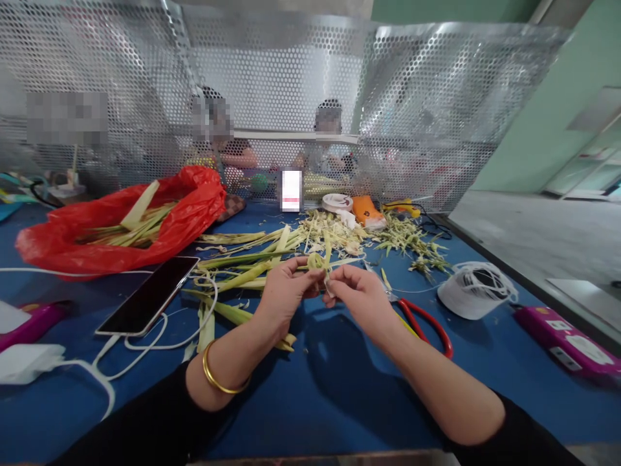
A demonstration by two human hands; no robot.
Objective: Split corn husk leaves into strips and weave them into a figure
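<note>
Between my hands is a pale green leaf strip [317, 261], curled into a small loop with loose ends sticking up. My left hand [294, 285] pinches the loop from the left, a gold bangle on that wrist. My right hand [356, 294] is closed in a pinch at the loop's lower right, where thin pale strands show; the fingertips partly hide them. A fine white string runs from near my right hand to a white spool [478, 289] on the right. Red-handled scissors [429, 323] lie beside my right forearm, partly covered by it. Long green leaves [242, 278] lie behind my left hand.
A red plastic bag [63, 243] of leaves stands left. A phone [150, 294] and white cables lie before it. Leaf scraps [334, 233], a tape roll [337, 202] and an orange packet [367, 211] sit behind my hands. A perforated metal screen [286, 71] separates people opposite.
</note>
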